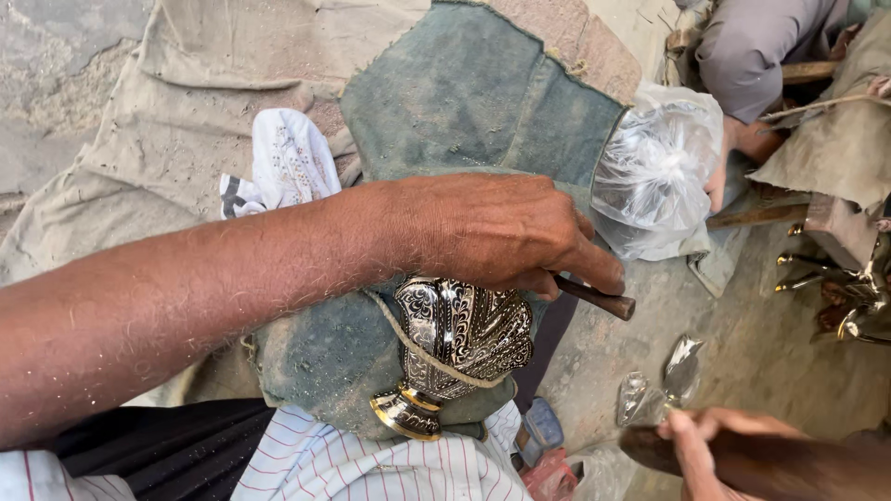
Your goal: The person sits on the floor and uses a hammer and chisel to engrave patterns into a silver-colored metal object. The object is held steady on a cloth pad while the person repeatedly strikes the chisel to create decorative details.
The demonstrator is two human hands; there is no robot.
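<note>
One shiny vase [461, 345] is pinned under the left hand [501, 232], which grips one stick [599, 299]; the right hand [710, 436], at five o'clock, is wrapped around one handle [780, 468].

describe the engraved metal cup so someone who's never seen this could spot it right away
Start at the grey-green padded cloth in the middle of the view and follow it down to where the left hand rests. Just under that hand lies the engraved metal cup, tied down by a cord. Its dark-and-silver pattern and brass-coloured foot set it apart.
</note>
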